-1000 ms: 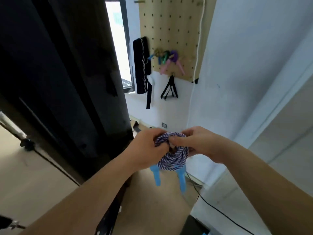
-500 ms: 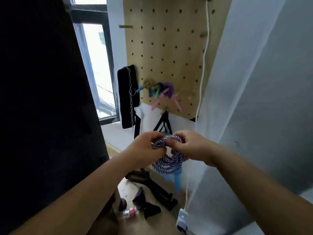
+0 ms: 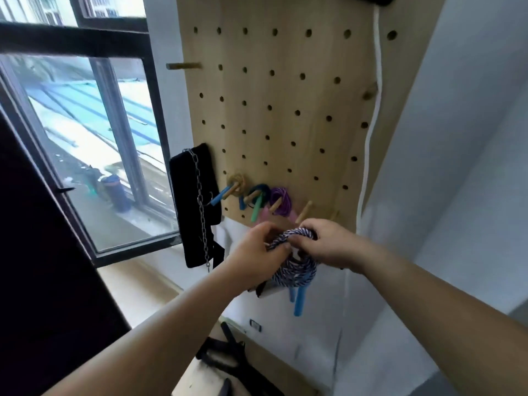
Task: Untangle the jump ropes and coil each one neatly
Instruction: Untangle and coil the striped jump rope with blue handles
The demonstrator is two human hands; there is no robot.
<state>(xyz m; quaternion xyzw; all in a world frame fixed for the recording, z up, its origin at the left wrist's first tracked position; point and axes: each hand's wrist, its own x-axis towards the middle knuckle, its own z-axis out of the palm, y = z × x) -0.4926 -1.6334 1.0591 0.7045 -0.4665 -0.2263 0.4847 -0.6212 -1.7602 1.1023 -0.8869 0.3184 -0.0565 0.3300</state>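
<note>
The pegboard (image 3: 285,110) now fills my view, where a second ago I saw mostly dark wall and floor. I have lifted my head and brought the work up to its bottom row. My left hand (image 3: 257,252) and right hand (image 3: 328,247) both pinch the top of the striped rope (image 3: 297,267), fingers curled round the strands, as before. The coil hangs whole below them with its blue handles (image 3: 298,302) dangling. It sits just under a bare peg (image 3: 304,211), beside the purple rope (image 3: 281,200) already hung. I judge this one coiled; hanging it looks like the next step.
</note>
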